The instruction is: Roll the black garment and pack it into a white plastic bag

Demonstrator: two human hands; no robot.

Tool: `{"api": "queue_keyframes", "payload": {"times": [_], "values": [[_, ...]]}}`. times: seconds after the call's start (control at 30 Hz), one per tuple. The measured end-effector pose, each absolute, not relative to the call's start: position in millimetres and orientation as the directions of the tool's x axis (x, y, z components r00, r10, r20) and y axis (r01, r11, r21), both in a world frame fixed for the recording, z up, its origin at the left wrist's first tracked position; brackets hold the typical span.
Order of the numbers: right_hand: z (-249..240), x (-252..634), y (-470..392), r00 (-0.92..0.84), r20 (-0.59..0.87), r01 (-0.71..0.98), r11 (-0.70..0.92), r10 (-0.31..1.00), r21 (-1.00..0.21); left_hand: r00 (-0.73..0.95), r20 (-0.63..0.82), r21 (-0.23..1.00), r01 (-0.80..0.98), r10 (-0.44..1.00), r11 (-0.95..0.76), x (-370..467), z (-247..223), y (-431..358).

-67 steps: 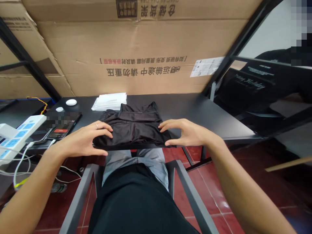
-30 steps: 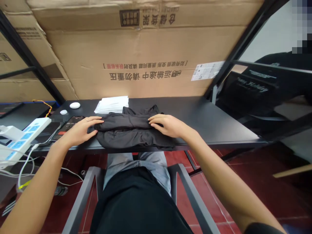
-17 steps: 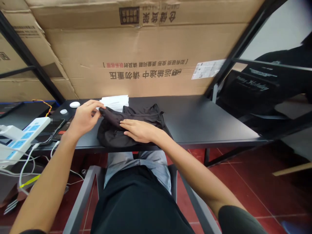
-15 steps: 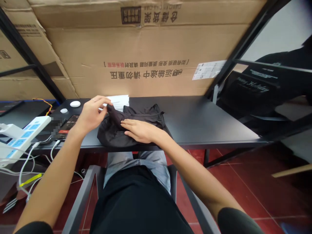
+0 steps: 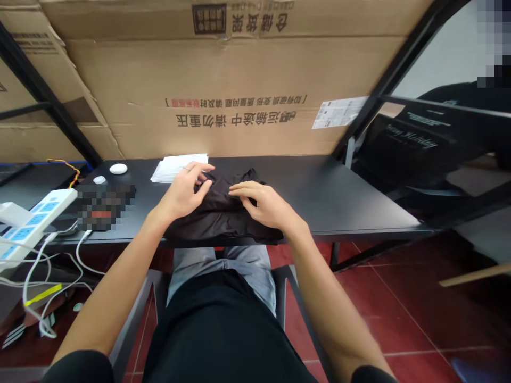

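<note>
A dark, crumpled piece of cloth (image 5: 219, 221) lies on the black table, close to its front edge; folds hide what kind of item it is. Above its left part is my left hand (image 5: 186, 190), thumb and fingers apart with no fabric visibly gripped. Over the right part hovers my right hand (image 5: 265, 205), fingers stretched out toward the left and thumb lowered. Whether the fingertips touch the fabric is hard to tell. Behind my left hand, a stack of white paper-like sheets (image 5: 171, 167) is partly covered.
At left are a white power strip (image 5: 43, 218) with cables, a pixelated phone-like device, and two small white round objects (image 5: 118, 168). A large cardboard sheet (image 5: 239, 74) stands behind the table (image 5: 339, 197). Beyond the frame at right is a person in black (image 5: 451, 117).
My left hand has let go of the raised cloth edge and moved right. My right hand has lifted off the fabric and shifted right. The cloth now lies flatter, uncovering more white sheets.
</note>
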State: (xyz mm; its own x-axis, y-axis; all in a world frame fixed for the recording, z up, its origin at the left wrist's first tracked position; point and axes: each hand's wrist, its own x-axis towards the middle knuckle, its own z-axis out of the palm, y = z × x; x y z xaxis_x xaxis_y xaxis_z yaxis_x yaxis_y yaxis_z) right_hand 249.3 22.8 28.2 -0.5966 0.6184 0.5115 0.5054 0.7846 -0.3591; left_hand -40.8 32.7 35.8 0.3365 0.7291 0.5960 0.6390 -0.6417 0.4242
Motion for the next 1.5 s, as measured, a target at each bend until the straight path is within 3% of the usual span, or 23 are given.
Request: {"api": "queue_keyframes", "payload": {"times": [0.13,0.23,0.53,0.73,0.83,0.97,1.03,1.1,1.2,1.3,1.4,1.5], "values": [[19.3,245.9,29.0,-0.660,0.407,0.559,0.775,0.632,-0.296,0.210,0.385,0.384,0.849,0.899,-0.363,-69.9,30.9,14.8],[16.4,245.8,30.1,-0.675,0.385,0.573,0.776,0.630,-0.266,0.225,0.225,0.330,0.898,0.948,-0.292,-71.1,23.9,5.6],[13.3,232.5,23.3,-0.716,0.332,0.560,0.789,0.614,-0.251,0.168,0.428,0.371,0.863,0.888,-0.342,-42.7,24.4,2.5],[17.9,221.7,15.6,-0.772,0.359,0.472,0.852,0.524,-0.228,0.225,0.606,0.347,0.788,0.763,-0.508,-7.6,47.3,5.6],[23.5,235.6,14.5,-0.736,0.401,0.500,0.837,0.545,-0.220,0.345,0.603,0.309,0.730,0.719,-0.609,15.0,48.9,9.4],[30.0,269.0,19.0,-0.538,0.546,0.601,0.747,0.642,-0.286,0.515,0.531,0.319,0.614,0.673,-0.722,28.5,37.8,10.9],[30.8,281.6,23.0,-0.482,0.582,0.605,0.729,0.655,-0.319,0.513,0.535,0.366,0.576,0.672,-0.731,25.6,31.9,9.8],[29.7,287.7,27.3,-0.520,0.564,0.570,0.752,0.641,-0.330,0.408,0.541,0.426,0.621,0.735,-0.658,18.8,29.1,8.5],[25.8,287.1,32.8,-0.621,0.476,0.532,0.781,0.623,-0.328,0.207,0.403,0.477,0.784,0.891,-0.398,8.6,31.7,8.4],[22.6,283.5,35.9,-0.654,0.391,0.549,0.762,0.648,-0.344,0.143,0.164,0.435,0.878,0.976,-0.202,6.0,38.1,13.2],[21.7,282.8,37.2,-0.644,0.362,0.568,0.738,0.674,-0.363,0.151,0.048,0.429,0.890,0.987,-0.157,11.6,42.3,23.1],[21.2,284.0,38.0,-0.643,0.362,0.571,0.738,0.675,-0.360,0.186,0.048,0.518,0.835,0.981,-0.184,20.4,41.1,34.2]]}}
